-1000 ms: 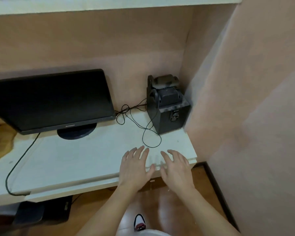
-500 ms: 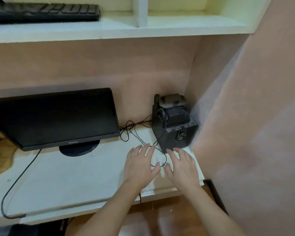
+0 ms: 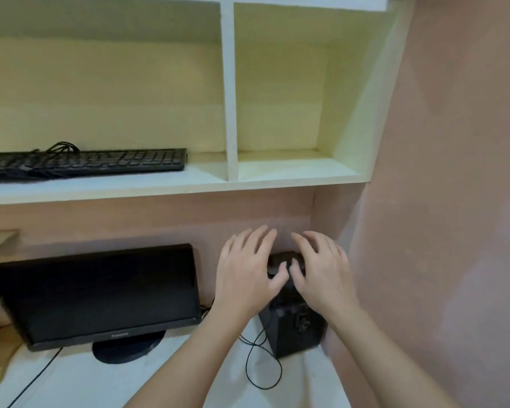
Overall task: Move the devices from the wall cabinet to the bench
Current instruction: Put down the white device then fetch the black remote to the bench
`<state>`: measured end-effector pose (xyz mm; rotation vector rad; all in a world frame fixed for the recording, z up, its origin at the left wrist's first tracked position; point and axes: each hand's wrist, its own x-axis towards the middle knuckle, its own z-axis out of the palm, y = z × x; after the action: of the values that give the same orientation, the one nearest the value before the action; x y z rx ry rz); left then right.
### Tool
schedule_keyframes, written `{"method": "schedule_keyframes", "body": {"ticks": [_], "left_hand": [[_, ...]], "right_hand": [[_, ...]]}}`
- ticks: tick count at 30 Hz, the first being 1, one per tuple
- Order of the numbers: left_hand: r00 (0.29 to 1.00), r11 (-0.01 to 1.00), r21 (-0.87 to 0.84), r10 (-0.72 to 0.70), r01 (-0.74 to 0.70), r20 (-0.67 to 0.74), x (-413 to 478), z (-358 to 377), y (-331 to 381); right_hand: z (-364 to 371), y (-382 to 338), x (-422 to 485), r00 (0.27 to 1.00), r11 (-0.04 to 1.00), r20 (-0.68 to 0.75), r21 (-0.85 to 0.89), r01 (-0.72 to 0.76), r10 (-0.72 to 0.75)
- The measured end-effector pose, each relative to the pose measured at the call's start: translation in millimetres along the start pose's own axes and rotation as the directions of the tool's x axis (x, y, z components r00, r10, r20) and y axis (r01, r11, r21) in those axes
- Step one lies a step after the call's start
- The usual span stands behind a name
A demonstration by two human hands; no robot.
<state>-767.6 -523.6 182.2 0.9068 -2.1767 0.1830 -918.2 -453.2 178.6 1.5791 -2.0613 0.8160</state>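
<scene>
Black keyboard (image 3: 100,161), black monitor (image 3: 100,293), black speaker (image 3: 295,328), pale yellow cabinet (image 3: 280,83), pink wall (image 3: 454,172)

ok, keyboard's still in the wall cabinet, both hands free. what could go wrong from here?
1. The cable lies bundled loose on the keyboard; when lifted, it could slide off and snag the monitor.
2. The wire from the speaker loops over the bench; the keyboard may land on it.
3. The left hand and right hand are by the speaker, far from the keyboard; reaching across could bump the monitor.
</scene>
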Motion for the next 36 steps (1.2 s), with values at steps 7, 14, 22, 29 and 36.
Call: {"method": "schedule_keyframes", "body": {"ticks": [7, 14, 22, 29, 36], "left_hand": [[0.967, 0.994, 0.067, 0.101, -0.087, -0.232, 72.4, -74.6, 28.5], [0.909, 0.981, 0.163, 0.163, -0.107, -0.384, 149.2, -149.6, 40.7], [0.856, 0.957, 0.268, 0.232, -0.116, -0.461, 209.5, -200.7, 43.4], [0.827, 0.922, 0.36, 0.313, -0.145, -0.468, 246.1, -198.5, 21.3], [0.808, 0.857, 0.482, 0.41, -0.182, -0.424, 291.5, -205.6, -3.2]], "right_hand": [[-83.4, -14.0, 66.2, 0.983, 0.999, -0.177, 0.0, 0.044, -0.043], [-160.9, -25.1, 126.0, 0.918, 0.989, -0.367, -0.079, 0.127, -0.148], [-218.8, -30.1, 180.4, 0.837, 0.969, -0.49, -0.142, 0.2, -0.245], [-233.5, -34.9, 228.0, 0.854, 0.961, -0.441, -0.117, 0.252, -0.278], [-239.2, -33.9, 289.7, 0.906, 0.931, -0.23, 0.007, 0.366, -0.354]]}}
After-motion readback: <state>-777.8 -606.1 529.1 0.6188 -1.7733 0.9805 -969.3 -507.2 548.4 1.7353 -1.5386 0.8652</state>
